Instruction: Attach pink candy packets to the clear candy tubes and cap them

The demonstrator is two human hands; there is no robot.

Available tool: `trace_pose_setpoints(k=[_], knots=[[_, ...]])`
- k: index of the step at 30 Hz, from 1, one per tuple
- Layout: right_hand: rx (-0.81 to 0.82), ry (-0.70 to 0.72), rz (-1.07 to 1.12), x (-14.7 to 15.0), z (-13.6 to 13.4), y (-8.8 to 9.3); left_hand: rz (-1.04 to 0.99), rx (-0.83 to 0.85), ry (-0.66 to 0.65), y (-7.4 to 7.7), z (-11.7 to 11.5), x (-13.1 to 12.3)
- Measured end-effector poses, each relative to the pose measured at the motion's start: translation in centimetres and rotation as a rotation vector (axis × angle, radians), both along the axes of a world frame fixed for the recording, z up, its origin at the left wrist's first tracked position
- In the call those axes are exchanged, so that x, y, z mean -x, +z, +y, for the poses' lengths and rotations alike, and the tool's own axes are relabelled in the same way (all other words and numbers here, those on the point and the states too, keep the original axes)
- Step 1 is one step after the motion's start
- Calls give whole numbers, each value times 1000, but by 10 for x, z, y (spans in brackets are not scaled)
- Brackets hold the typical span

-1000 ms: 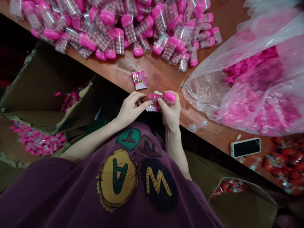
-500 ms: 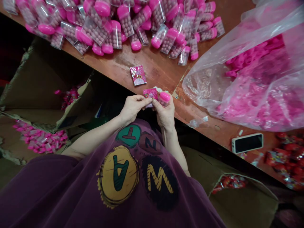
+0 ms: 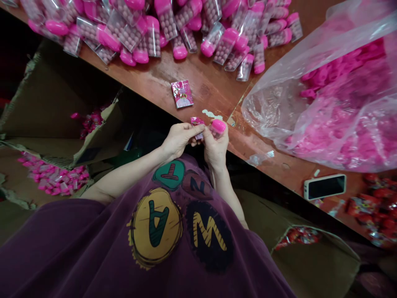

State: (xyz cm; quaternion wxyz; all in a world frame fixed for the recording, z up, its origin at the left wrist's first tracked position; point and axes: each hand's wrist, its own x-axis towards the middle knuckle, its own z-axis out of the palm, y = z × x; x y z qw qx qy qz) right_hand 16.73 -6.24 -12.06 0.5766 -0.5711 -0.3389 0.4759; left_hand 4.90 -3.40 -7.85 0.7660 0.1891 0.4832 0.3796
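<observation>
My left hand (image 3: 177, 138) pinches a small pink printed packet (image 3: 196, 122) between thumb and fingers. My right hand (image 3: 214, 145) is wrapped round a clear tube with a pink cap (image 3: 218, 126); the tube's body is mostly hidden by the fingers. Both hands meet at the near edge of the brown wooden table (image 3: 214, 89), just above my purple shirt. A second pink packet (image 3: 182, 93) lies flat on the table a short way beyond my hands.
A heap of pink-capped tubes of candy balls (image 3: 173, 25) covers the table's far side. A large clear bag of pink caps (image 3: 335, 95) lies at right, a phone (image 3: 325, 186) near it. Cardboard boxes (image 3: 56, 111) with pink packets stand at left, red packets (image 3: 375, 207) at far right.
My hands have drawn slightly towards my body and closed tighter; the packet now shows less, folded in against the tube. The view has shifted a little.
</observation>
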Motion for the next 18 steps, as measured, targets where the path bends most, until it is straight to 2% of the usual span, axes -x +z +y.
trace_pose_setpoints(k=[4,6,10,14,18], knots=[[18,75,20,-4,2,7,-20,-24,-71,5,1,8],[43,87,54,-5,4,13,-16,-47,-65,6,2,11],[94,88,181,-8,4,27,61,-65,78,6,3,14],[82,140,267,-6,-9,41,86,-45,182,3,3,15],[133,135,258,5,-24,40,72,-8,221,0,3,14]])
